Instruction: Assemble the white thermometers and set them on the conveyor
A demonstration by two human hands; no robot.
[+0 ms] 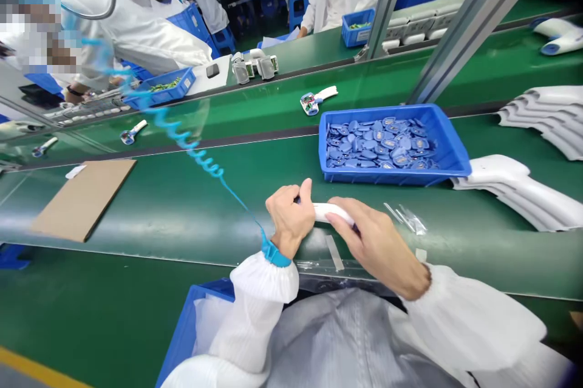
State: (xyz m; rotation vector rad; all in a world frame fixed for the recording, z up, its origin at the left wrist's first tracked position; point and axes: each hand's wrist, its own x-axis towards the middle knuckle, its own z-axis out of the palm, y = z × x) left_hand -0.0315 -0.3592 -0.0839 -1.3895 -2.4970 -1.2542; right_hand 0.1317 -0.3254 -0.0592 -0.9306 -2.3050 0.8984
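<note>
A white curved plastic device (334,212) is held between my two hands above the near green bench. My left hand (291,212) is wrapped round its left end, thumb raised, and hides that end. My right hand (371,239) grips the right end with thumb and fingers. A blue strap (274,252) circles my left wrist, joined to a coiled blue cord (200,157). Just beyond my hands stands a blue bin (392,178) filled with small blue plastic parts (364,144).
White shells (501,169) lie stacked at the right. Clear plastic strips (407,218) lie near my right hand. A cardboard sheet (86,197) is on the left. Beyond, a green conveyor (255,115) carries partly open devices (312,104). Metal posts (460,30) rise at the right; people sit behind.
</note>
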